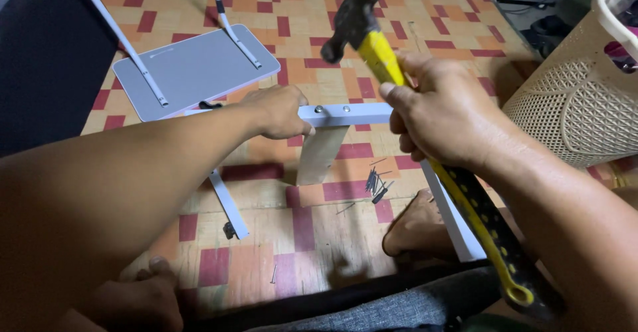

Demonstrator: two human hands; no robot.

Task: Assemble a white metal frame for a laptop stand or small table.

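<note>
Right hand [442, 116] fists the hammer [399, 73], head raised above the white bar [345, 114] that the left hand [279, 111] clamps.

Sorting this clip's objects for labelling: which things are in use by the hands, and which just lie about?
In use: hammer in right hand; white metal frame steadied by left hand; nails.
Lying about: grey tabletop; laundry basket.
</note>
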